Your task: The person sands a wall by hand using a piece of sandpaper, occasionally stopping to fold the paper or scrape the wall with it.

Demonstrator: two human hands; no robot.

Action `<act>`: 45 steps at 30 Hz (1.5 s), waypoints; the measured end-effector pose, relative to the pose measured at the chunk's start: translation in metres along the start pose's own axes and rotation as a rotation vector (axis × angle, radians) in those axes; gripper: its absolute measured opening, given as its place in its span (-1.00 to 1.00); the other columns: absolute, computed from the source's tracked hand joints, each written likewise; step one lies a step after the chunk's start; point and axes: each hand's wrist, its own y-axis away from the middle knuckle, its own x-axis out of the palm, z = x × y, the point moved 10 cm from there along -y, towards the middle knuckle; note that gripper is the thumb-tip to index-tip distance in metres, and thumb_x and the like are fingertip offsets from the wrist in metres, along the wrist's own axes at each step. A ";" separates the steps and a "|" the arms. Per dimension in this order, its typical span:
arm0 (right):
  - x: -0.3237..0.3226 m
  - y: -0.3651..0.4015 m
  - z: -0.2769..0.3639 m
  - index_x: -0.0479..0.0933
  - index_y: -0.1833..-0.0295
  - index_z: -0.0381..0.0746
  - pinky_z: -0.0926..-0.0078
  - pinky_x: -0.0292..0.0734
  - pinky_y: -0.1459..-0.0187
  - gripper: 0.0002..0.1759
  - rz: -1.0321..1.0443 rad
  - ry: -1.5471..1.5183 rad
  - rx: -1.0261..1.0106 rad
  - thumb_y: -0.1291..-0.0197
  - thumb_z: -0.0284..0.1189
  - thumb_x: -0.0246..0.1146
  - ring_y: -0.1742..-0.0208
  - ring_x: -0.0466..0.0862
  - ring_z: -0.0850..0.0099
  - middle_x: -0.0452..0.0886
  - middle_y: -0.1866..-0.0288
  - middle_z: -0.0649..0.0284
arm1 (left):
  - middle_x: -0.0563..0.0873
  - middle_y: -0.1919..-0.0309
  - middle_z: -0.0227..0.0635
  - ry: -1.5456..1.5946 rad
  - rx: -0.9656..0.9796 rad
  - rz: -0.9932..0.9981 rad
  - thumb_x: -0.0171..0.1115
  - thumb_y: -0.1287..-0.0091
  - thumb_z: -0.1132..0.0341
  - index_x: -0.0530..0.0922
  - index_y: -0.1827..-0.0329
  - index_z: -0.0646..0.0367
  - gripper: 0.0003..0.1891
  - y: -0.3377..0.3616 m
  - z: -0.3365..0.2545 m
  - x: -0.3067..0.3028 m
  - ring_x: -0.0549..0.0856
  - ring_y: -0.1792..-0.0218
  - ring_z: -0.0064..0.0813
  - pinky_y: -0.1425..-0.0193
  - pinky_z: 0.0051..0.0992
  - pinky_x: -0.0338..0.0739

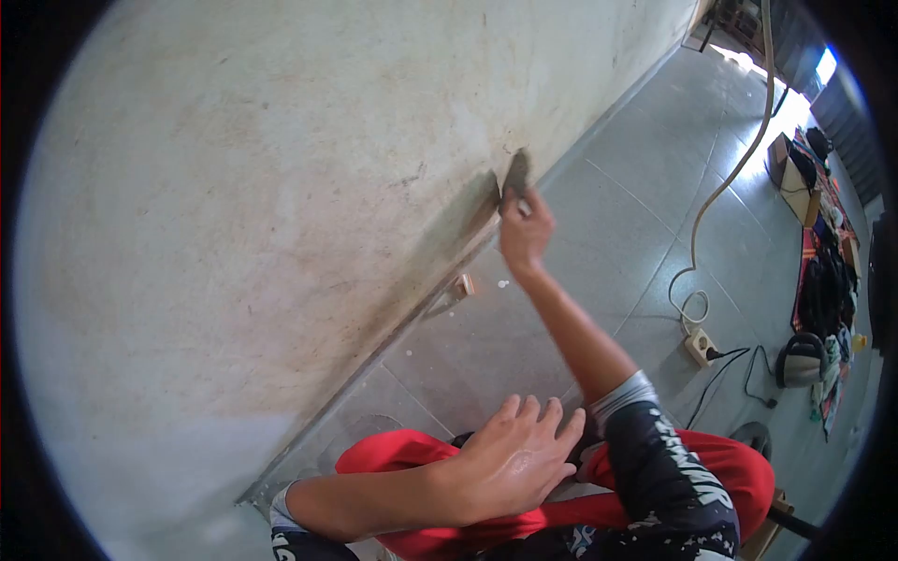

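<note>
My right hand (526, 229) reaches out to the lower part of the pale, stained wall (309, 168). Its fingers are closed on a dark, flat, rounded piece (516, 175), held at the wall just above the floor joint. Blur hides whether it is a scraper or a folded abrasive. My left hand (513, 460) hangs over my lap, palm down, fingers spread and holding nothing. Pale, dusty marks show on its back. A small orange-and-white block (465, 284) lies on the floor by the wall's foot.
Grey floor tiles (645, 187) run along the wall. To the right, a pale cable (716, 192) trails down to a socket block (699, 347) with a black plug in it. Beyond stand a kettle (803, 361), dark cloths (825, 280) and an open box (795, 187).
</note>
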 end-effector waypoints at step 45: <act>0.069 0.012 -0.020 -0.45 -0.63 -0.49 0.23 -0.50 -0.67 0.14 0.554 -0.165 0.155 -0.49 0.18 -0.04 -0.74 -0.55 0.11 -0.57 -0.72 -0.19 | 0.57 -0.24 0.18 0.172 -0.241 0.351 0.07 -0.54 0.02 0.33 -0.48 0.38 -0.35 -0.015 0.068 0.030 0.57 -0.27 0.11 -0.40 -0.08 0.40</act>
